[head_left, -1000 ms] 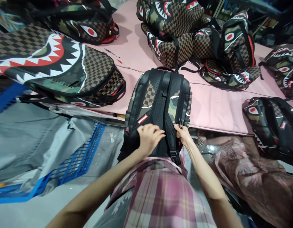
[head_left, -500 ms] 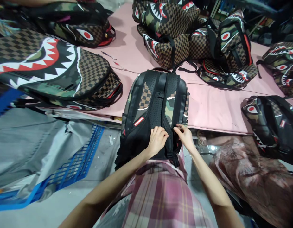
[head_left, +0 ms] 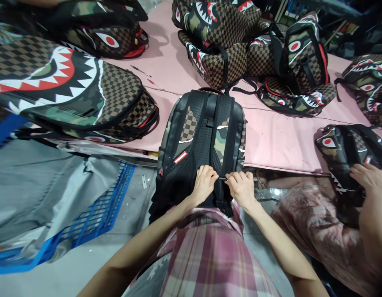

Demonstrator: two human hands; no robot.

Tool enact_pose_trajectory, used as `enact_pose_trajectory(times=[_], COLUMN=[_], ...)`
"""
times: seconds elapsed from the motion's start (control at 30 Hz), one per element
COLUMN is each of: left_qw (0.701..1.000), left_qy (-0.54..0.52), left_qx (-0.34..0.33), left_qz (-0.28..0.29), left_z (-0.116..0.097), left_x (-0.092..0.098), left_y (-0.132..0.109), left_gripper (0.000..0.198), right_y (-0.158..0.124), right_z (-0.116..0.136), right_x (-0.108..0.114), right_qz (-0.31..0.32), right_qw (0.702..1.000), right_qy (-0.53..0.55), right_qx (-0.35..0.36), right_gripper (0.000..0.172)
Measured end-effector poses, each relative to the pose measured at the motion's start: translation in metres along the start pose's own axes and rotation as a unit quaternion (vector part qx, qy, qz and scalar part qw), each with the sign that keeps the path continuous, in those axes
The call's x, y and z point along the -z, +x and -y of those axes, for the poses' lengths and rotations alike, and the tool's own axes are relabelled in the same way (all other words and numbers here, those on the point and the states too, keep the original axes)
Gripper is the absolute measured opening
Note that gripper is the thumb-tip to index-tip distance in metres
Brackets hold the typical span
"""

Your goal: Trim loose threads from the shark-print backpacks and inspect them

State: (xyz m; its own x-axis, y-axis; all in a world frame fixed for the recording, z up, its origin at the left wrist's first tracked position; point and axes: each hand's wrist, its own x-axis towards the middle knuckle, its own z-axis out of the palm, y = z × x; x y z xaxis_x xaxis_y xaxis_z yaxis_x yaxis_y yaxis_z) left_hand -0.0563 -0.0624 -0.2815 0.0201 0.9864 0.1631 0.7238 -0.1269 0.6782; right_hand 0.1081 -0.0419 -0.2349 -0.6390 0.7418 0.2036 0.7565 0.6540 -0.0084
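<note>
A black backpack [head_left: 203, 136] with checkered and camouflage panels lies back side up, half on the pink table [head_left: 271, 140] and half against my lap. My left hand [head_left: 205, 183] and my right hand [head_left: 240, 187] sit side by side at its lower edge. Both are closed, pinching a black shoulder strap [head_left: 222, 181] between the fingers. The strap runs down between my hands toward my plaid shirt.
Several shark-mouth backpacks crowd the table: a large one [head_left: 69, 95] at left, a pile [head_left: 240, 45] at the back, more at right. Another person's hand [head_left: 368, 177] rests on a backpack [head_left: 342, 152] at the right edge. A blue crate [head_left: 94, 214] under grey sheeting stands lower left.
My right hand has dropped lower and closed next to my left on the strap. Another person's hand has come in at the right edge onto a backpack.
</note>
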Motion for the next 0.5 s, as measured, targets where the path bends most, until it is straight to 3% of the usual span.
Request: enact_pose_trajectory(times=[0.17,0.23,0.27,0.33,0.37,0.4,0.5], left_qw=[1.0,0.998,0.993,0.965,0.955,0.959,0.987], left_qy=[0.028,0.021,0.004,-0.038,-0.046,-0.036,0.067], left_qx=[-0.005,-0.035,-0.066,-0.133,-0.151,-0.153,-0.132], left_qz=[-0.003,0.044,0.099,0.223,0.25,0.236,0.063], left_z=[-0.005,-0.005,-0.005,-0.004,-0.004,-0.003,0.003], left_x=[0.003,0.011,0.016,0.024,0.026,0.027,0.021], left_y=[-0.003,-0.006,-0.007,-0.007,-0.004,-0.001,0.015], left_gripper=[0.017,0.02,0.024,0.035,0.037,0.035,0.023], right_y=[-0.002,-0.005,-0.006,-0.005,-0.003,0.0,0.014], right_z=[-0.002,-0.01,-0.014,-0.023,-0.026,-0.027,-0.025], right_x=[0.0,-0.003,-0.005,-0.013,-0.018,-0.023,-0.038], right_qz=[0.0,-0.002,-0.009,-0.031,-0.038,-0.037,0.001], right_qw=[0.999,0.989,0.974,0.91,0.867,0.823,0.73], right_qy=[0.04,0.123,0.189,0.347,0.42,0.48,0.587], right_qx=[-0.026,-0.081,-0.123,-0.223,-0.267,-0.301,-0.35], right_gripper=[0.02,0.019,0.018,0.022,0.026,0.031,0.03])
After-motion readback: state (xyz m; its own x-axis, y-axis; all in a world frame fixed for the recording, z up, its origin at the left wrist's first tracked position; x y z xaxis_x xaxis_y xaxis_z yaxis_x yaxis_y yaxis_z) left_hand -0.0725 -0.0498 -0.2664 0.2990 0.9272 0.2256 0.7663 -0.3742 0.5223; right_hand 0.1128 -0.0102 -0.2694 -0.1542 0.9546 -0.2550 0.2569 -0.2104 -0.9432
